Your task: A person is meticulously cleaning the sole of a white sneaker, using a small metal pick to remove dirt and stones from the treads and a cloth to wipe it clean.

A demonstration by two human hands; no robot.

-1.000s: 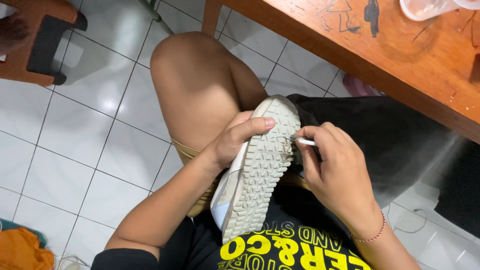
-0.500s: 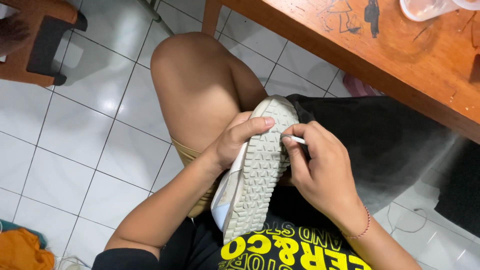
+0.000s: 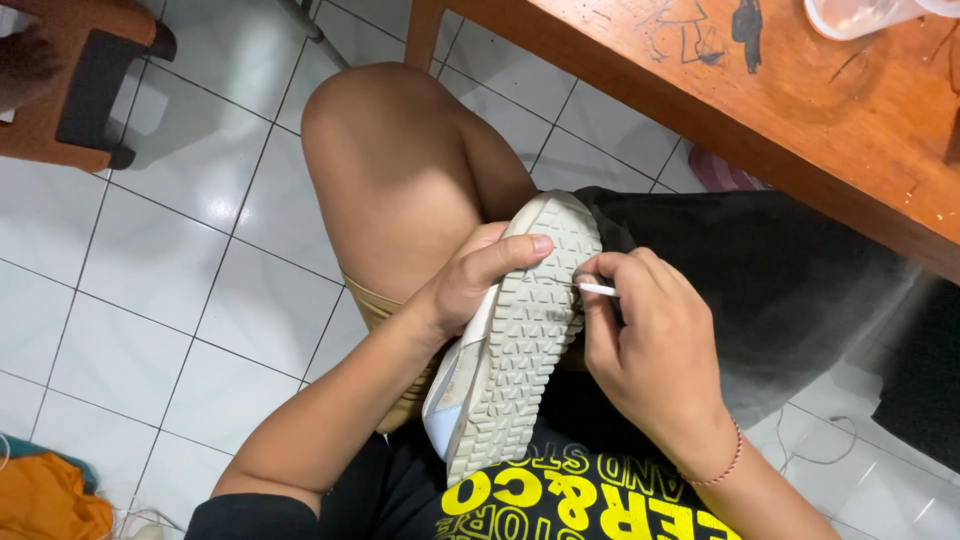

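My left hand (image 3: pixel 470 282) grips a white sneaker (image 3: pixel 512 340) turned sole-up over my lap, thumb lying across the grey treaded sole near the toe. My right hand (image 3: pixel 645 345) pinches a thin white stick (image 3: pixel 596 289) whose tip touches the right edge of the sole. A dark cloth (image 3: pixel 760 290) is draped over my right thigh beneath the shoe. My bare left knee (image 3: pixel 390 150) rises behind it.
A wooden table (image 3: pixel 780 110) with ink scribbles spans the upper right, a clear plastic cup (image 3: pixel 860 15) on it. A wooden stool (image 3: pixel 80 90) stands at upper left on the white tiled floor. Orange cloth (image 3: pixel 45 500) lies at lower left.
My right hand has slid left and down along the sole's edge with the stick. The left hand and shoe have stayed put.
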